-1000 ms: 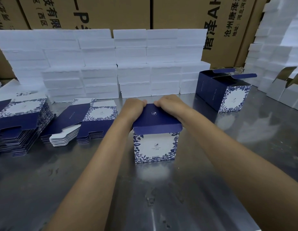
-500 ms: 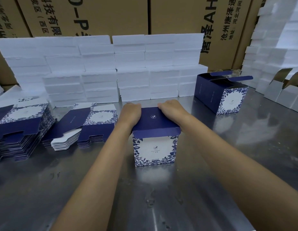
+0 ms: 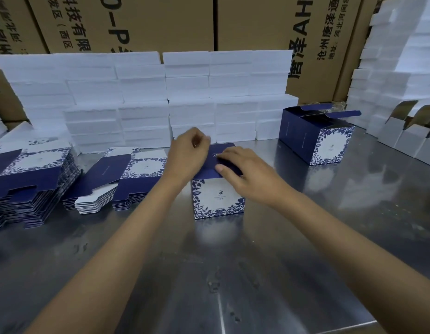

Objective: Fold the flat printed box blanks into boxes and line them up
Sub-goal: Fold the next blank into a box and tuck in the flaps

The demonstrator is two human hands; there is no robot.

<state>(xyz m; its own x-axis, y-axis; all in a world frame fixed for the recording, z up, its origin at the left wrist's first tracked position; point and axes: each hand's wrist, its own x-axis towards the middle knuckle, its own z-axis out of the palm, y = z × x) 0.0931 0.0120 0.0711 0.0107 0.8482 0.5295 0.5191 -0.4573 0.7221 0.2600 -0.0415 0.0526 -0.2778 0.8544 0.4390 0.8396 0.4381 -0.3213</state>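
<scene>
A folded blue-and-white floral box (image 3: 218, 198) stands upright in the middle of the steel table (image 3: 233, 273), its dark blue lid down. My right hand (image 3: 243, 169) lies on the lid with straight fingers, pressing it. My left hand (image 3: 187, 153) hovers at the box's far left corner, its fingers curled with nothing visible in them. Another folded box (image 3: 329, 145) stands at the back right with its top flaps open. Flat printed blanks lie in a tall stack (image 3: 28, 179) at the left and a lower stack (image 3: 127, 174) beside the box.
A wall of white foam blocks (image 3: 185, 97) runs along the back, and more foam is piled at the right (image 3: 401, 68). Open plain boxes (image 3: 406, 138) stand at the right edge. Large brown cartons (image 3: 257, 25) stand behind everything.
Both hands were curled over the lid's far edge. Now my left hand has lifted off at the left corner, and my right hand has slid back to lie flat on the lid.
</scene>
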